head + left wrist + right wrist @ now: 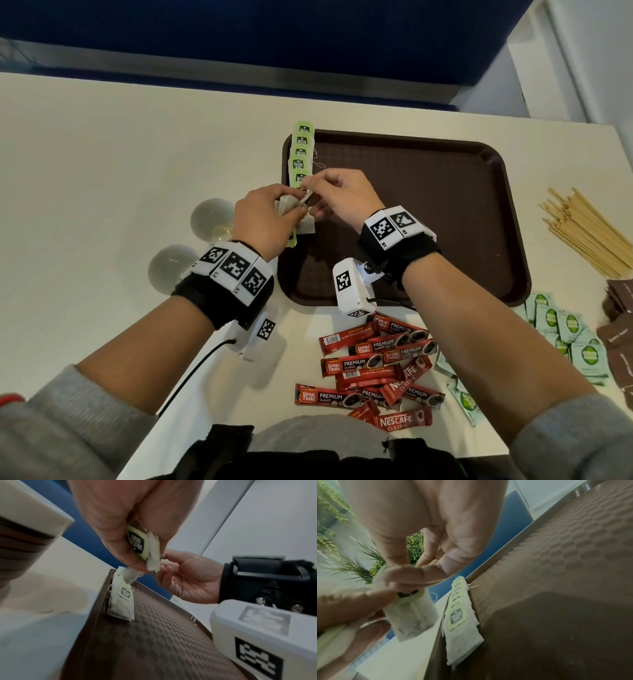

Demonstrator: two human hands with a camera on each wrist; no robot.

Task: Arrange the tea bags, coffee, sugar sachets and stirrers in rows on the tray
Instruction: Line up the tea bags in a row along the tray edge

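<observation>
A brown tray (428,212) lies on the white table. Along its left edge runs a row of tea bags (301,154) with green tags, overlapping one another; the row (460,616) shows in the right wrist view too. My left hand (274,216) grips a small stack of tea bags (139,543) just above the near end of that row. My right hand (332,193) pinches the top of one tea bag (412,615) at that stack, and the bag hangs down from the fingers (412,573). Both hands touch at the stack.
Red coffee sachets (373,370) lie heaped near the table's front edge. Green sugar sachets (565,332) and brown ones (620,308) sit at the right, with wooden stirrers (582,233) behind them. Two white cups (209,219) stand left of the tray.
</observation>
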